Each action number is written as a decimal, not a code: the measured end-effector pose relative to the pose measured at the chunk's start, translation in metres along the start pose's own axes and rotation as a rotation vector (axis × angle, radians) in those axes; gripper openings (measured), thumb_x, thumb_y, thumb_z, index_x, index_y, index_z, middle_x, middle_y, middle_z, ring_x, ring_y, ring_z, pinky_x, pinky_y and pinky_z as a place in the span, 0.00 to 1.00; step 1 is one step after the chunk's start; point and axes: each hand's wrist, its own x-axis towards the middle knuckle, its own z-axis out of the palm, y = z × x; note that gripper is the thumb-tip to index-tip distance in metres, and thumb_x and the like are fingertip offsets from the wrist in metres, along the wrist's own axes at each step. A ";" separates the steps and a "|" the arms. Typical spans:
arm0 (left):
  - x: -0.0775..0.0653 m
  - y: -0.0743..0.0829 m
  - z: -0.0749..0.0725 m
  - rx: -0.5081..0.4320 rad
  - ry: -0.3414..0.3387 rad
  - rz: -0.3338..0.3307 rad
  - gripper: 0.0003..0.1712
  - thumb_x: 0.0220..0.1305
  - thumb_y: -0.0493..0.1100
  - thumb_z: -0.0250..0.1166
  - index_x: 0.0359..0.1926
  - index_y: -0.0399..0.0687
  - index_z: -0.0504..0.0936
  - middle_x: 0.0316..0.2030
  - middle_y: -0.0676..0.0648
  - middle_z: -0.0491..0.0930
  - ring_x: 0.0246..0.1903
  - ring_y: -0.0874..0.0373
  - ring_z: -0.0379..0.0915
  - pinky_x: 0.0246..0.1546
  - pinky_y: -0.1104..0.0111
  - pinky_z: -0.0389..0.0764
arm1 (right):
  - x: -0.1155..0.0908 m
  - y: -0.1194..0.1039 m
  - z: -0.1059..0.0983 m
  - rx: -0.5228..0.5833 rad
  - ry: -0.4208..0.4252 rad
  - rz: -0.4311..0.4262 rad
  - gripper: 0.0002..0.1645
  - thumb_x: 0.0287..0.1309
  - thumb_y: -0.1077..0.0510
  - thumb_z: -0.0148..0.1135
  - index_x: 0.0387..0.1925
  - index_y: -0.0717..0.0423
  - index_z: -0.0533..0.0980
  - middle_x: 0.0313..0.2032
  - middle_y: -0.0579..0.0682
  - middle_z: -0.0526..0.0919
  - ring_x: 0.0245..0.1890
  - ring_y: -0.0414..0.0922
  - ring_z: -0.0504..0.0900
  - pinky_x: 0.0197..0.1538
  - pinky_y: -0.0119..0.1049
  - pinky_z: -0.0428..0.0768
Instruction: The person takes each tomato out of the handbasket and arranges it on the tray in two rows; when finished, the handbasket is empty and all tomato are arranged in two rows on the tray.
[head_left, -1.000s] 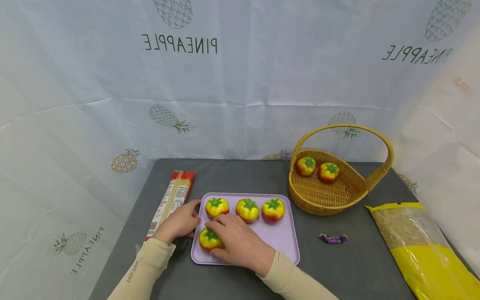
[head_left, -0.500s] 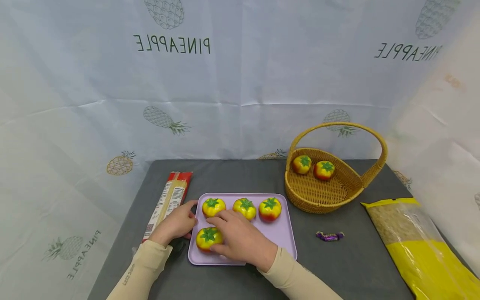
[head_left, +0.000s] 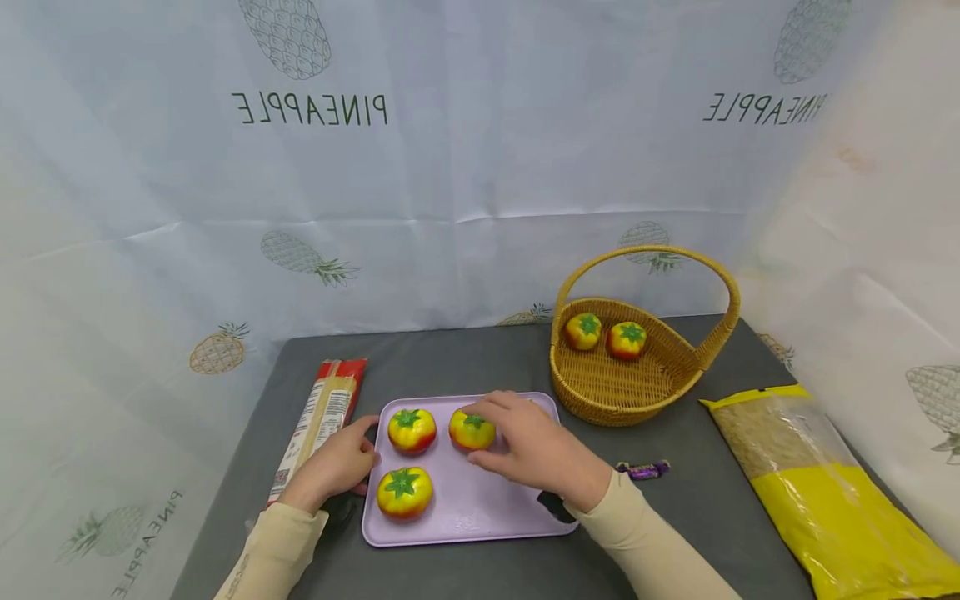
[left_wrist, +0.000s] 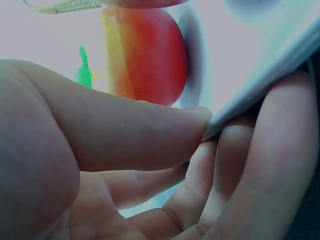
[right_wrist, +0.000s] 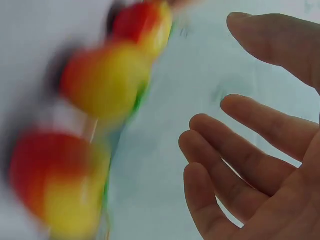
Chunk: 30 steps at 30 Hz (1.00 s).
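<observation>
Tray (head_left: 480, 510) — long axis left-right; fruits (head_left: 405, 502) — leaves (head_left: 403, 481) up.

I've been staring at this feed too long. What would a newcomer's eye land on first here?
Probably the glossy red-and-yellow fruits with green star-shaped tops, bright against the lilac tray at the front of the dark table. Next, the tall-handled wicker basket at the back right, with two more fruits inside. Behind it all, mirror-reversed PINEAPPLE lettering stands out on the white cloth.
</observation>
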 end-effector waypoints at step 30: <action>0.007 -0.001 0.002 0.018 -0.028 -0.038 0.40 0.70 0.37 0.68 0.80 0.40 0.65 0.44 0.41 0.82 0.32 0.54 0.79 0.30 0.62 0.90 | -0.029 0.203 -0.132 -0.114 -0.037 0.448 0.39 0.64 0.59 0.75 0.73 0.64 0.74 0.70 0.69 0.78 0.70 0.70 0.75 0.72 0.69 0.75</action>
